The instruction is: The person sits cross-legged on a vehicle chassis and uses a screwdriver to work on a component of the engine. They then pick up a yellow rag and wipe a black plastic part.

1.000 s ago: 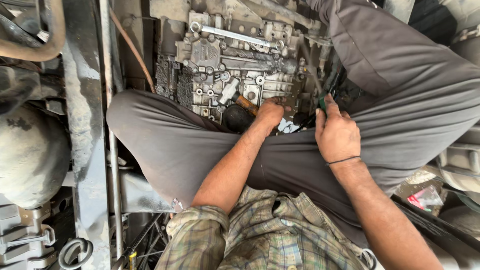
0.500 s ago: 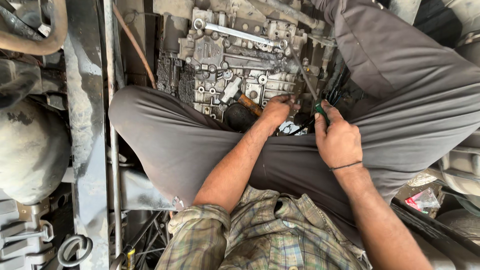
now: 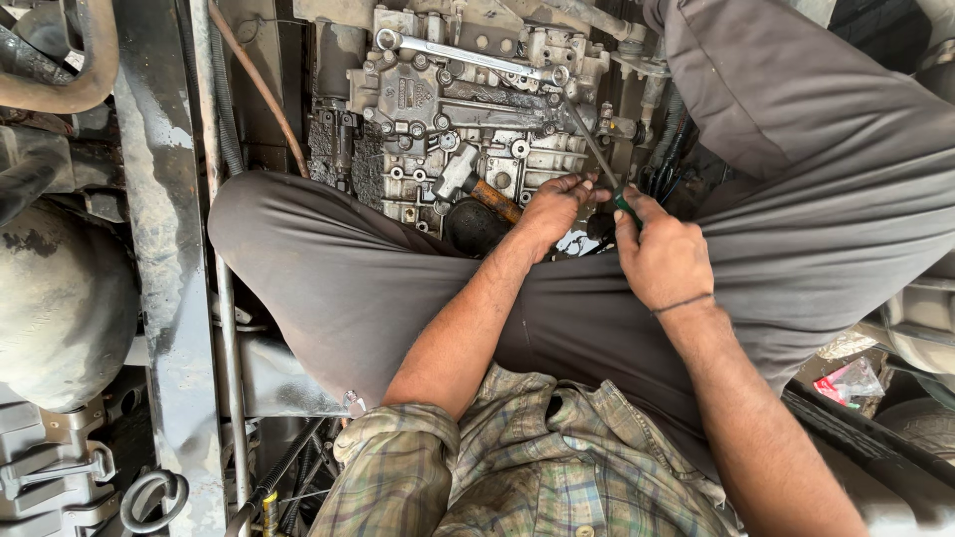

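Right hand point(image 3: 665, 261): I see it closed around the green handle of a screwdriver point(image 3: 597, 154), whose thin shaft slants up and left across the metal block.
Left hand point(image 3: 553, 207): its fingers curl down at the block's lower edge, just beside the right hand; I cannot tell what, if anything, they grip.
Valve body point(image 3: 468, 119): a grey cast-metal block full of bolts and channels, lying between my knees at the top of the view.
Screwdriver tip: it reaches toward the block's upper right part, near the end of the spanner; the exact contact is too small to tell.
Spanner point(image 3: 468, 55): a long bright one, lying flat along the block's top edge.
Hammer point(image 3: 476, 186): its wooden handle and steel head rest on the block's lower edge, just left of my left hand.
Legs point(image 3: 328, 268): grey trousers, folded on both sides of the block.
Frame rail point(image 3: 164, 259): a dusty steel beam running down the left.
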